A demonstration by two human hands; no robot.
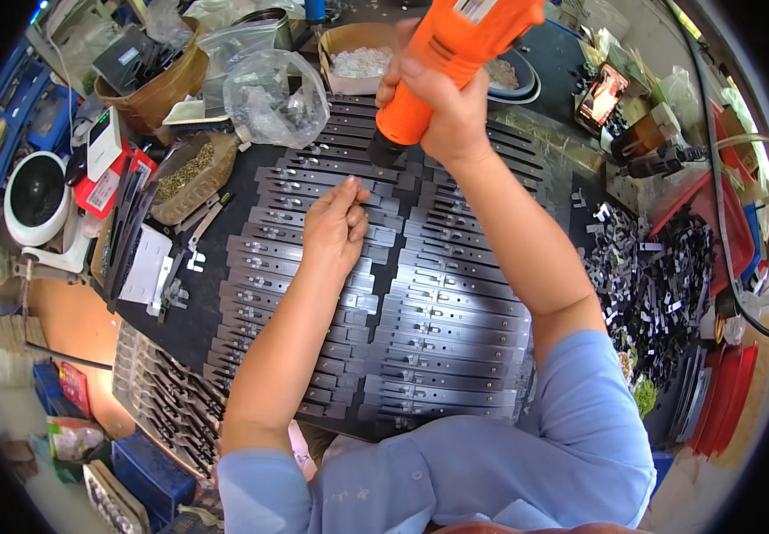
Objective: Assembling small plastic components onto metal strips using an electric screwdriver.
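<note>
My right hand (449, 111) is wrapped round an orange handheld power tool (463, 43) with a black nose, tilted so that the nose points down at the far strips. The tool's top runs out of the picture, and its exact kind is not clear. Two columns of flat grey metal strips with small clips and holes lie in rows: a left column (264, 252) and a right column (442, 334). Over the left column, my left hand (335, 227) is closed with fingertips pinched together, a short way nearer than the tool's nose. What it pinches, if anything, cannot be seen.
Loose small metal and black parts (660, 285) are heaped at the right, by a red tray (709, 214). At the far left stand a clear plastic bag (277, 100), a tub of small brass-coloured pieces (190, 173) and a white round fan (37, 198). A box of whitish pieces (360, 64) sits behind.
</note>
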